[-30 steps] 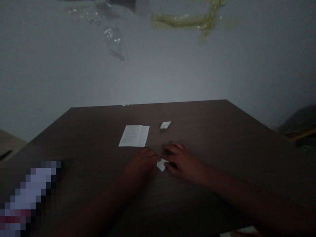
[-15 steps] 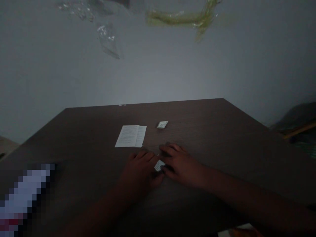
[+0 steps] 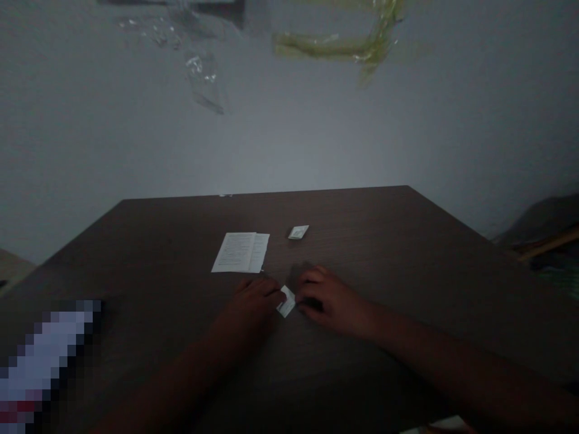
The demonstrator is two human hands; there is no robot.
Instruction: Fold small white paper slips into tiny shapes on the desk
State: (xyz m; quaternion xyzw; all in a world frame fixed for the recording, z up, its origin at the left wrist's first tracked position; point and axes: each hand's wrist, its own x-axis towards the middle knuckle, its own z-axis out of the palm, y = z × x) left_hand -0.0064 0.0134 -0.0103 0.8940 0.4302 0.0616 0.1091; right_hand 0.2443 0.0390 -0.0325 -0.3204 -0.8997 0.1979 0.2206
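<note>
A small folded piece of printed paper (image 3: 286, 306) lies on the dark wooden table between my two hands. My left hand (image 3: 256, 301) has its fingers curled, with a fingertip on the paper's left side; its thumb is hidden. On the other side, my right hand (image 3: 332, 301) is bent with thumb and index finger brought together at the paper's right corner. Beyond them sits another small folded paper (image 3: 298, 232). Flat printed sheets (image 3: 237, 252), partly overlapping, lie just past my left hand.
The table (image 3: 384, 241) reaches back to a grey wall (image 3: 316, 132) with clear and yellow tape on it. At the left edge lies a pixelated flat object (image 3: 49, 355). Dim items, one a wooden bar (image 3: 554, 242), stand beyond the table's right side.
My hands have drawn slightly apart, and more of the small folded paper shows between them. It has turned and sits a little further left. The view has tilted up slightly.
</note>
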